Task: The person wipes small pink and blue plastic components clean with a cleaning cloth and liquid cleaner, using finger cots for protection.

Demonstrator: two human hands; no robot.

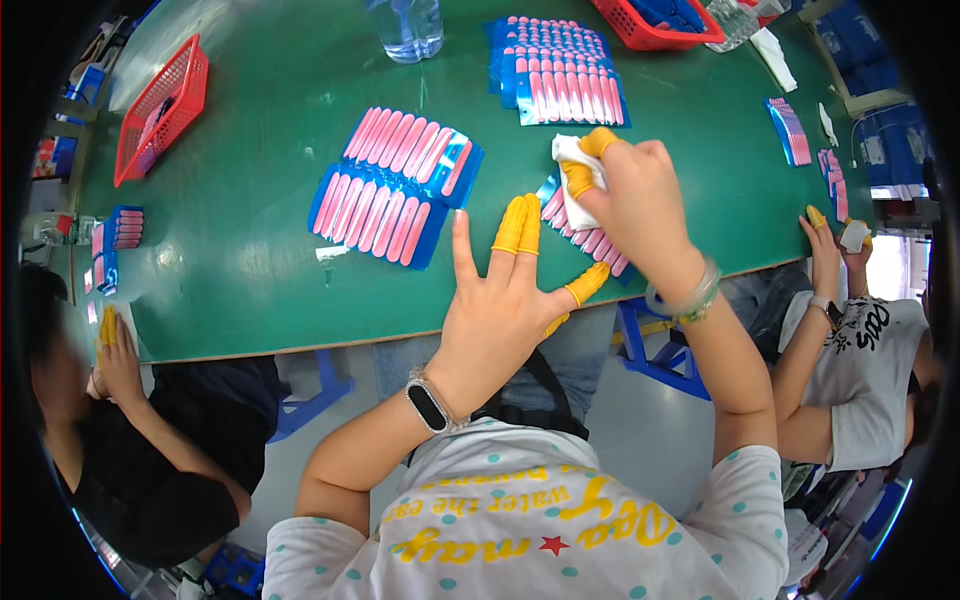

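My right hand [640,205], with yellow finger cots on thumb and forefinger, is closed on a white cloth [575,165] and presses it onto a blue card of pink sticks [585,240] near the table's front edge. My left hand [500,300] lies flat with fingers spread, yellow cots on several fingers, its tips holding down the same card. To the left lie two more blue cards of pink sticks [395,185], overlapping, on the green table [230,240].
A stack of the same cards [560,70] lies farther back beside a clear water bottle [405,25]. Red baskets stand at the left [160,110] and back right [655,25]. One person sits at my left [120,440], another at my right [850,340].
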